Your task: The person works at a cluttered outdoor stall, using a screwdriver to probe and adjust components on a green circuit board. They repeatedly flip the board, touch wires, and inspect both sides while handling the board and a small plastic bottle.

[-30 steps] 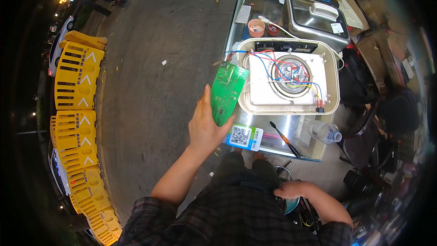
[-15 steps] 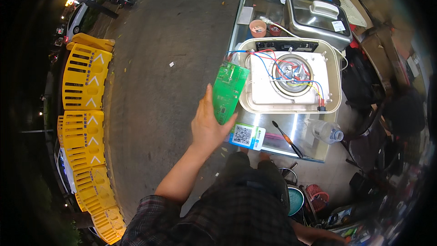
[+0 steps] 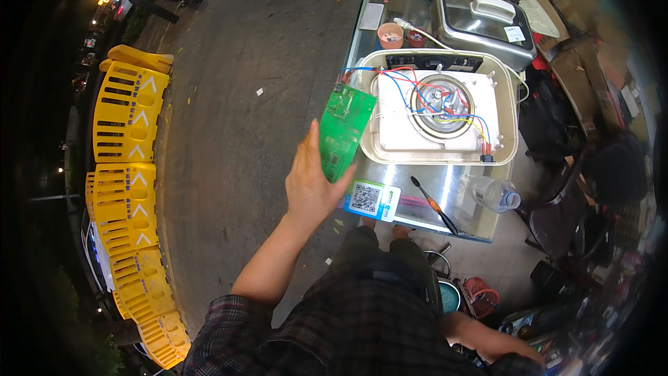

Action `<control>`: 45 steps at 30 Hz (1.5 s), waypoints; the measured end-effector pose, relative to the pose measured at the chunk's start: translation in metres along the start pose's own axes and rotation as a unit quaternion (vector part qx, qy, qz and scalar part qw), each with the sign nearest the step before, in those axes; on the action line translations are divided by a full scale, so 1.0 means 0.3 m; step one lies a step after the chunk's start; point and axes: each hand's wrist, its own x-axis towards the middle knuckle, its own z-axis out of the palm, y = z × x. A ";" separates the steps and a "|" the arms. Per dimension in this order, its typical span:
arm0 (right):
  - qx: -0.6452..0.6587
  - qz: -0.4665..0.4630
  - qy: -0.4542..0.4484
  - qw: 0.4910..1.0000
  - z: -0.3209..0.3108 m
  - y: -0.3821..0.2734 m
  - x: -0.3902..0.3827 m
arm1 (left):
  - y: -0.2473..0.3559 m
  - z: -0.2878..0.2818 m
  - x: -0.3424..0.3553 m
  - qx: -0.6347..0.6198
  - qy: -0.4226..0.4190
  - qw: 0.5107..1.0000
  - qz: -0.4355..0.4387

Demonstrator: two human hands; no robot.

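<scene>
Left hand (image 3: 311, 184): is gripping the lower end of the circuit board, fingers lying along its left edge, thumb along the lower right; hand is closing only as far as the board's width.
Circuit board (image 3: 346, 129): is tilting in the left hand, just beside the open housing (image 3: 510, 125), out past the desk's left edge; soldered face is showing. Can't tell if it's touching the housing rim.
Wires (image 3: 488, 141): blue, red and yellow ones are running over the white plate (image 3: 393, 136) and round metal part (image 3: 445, 108); some are leading over the left rim to the board's top end. Joint is too small to read.
Right hand (image 3: 457, 325): is sitting low by the body, fingers hidden; can't tell how open it is or whether it's holding anything.
Step in hand: looks like the board is being held outside the housing for checking or handling, wires seemingly attached.
Next move: judging from here, it's calling for a steady left grip, slack in those wires, and a free right hand if anything on the board needs working.
Desk (image 3: 417, 173): is carrying the housing, with a black-and-orange tool (image 3: 434, 205), clear bottle (image 3: 495, 196) and printed card (image 3: 372, 200) lying on the near side.
</scene>
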 end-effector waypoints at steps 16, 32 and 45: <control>-0.141 0.162 -0.129 0.968 -0.408 -0.032 -0.076 | -0.005 -0.007 -0.020 -0.021 -0.013 1.000 -0.006; -0.036 0.030 0.622 0.782 -0.820 -0.225 -0.056 | -0.006 0.000 -0.003 -0.139 -0.039 0.984 -0.107; -0.047 0.157 0.682 0.713 -0.803 -0.109 0.127 | -0.039 0.023 0.009 -0.023 -0.013 1.000 -0.014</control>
